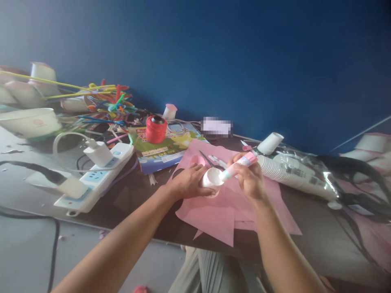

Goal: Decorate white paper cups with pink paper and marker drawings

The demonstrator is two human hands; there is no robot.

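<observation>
My left hand (191,182) is closed around a white paper cup (210,179), its mouth tilted toward me and to the right. In my right hand (249,179) is a pastel pink-and-green glue stick (240,167), its white end touching or very near the cup's rim. Both hands are over sheets of pink paper (214,221) on the dark table. Just beyond the cup, scissors (207,158) and several thin white sticks lie on the paper.
A red spool (156,130) stands on a colourful booklet (171,150). To the left are a power strip (100,175) with plugs and a pile of pipe cleaners (114,101). Stacked paper cups (281,173) in plastic lie right, near one loose cup (270,143). A blue wall rises behind.
</observation>
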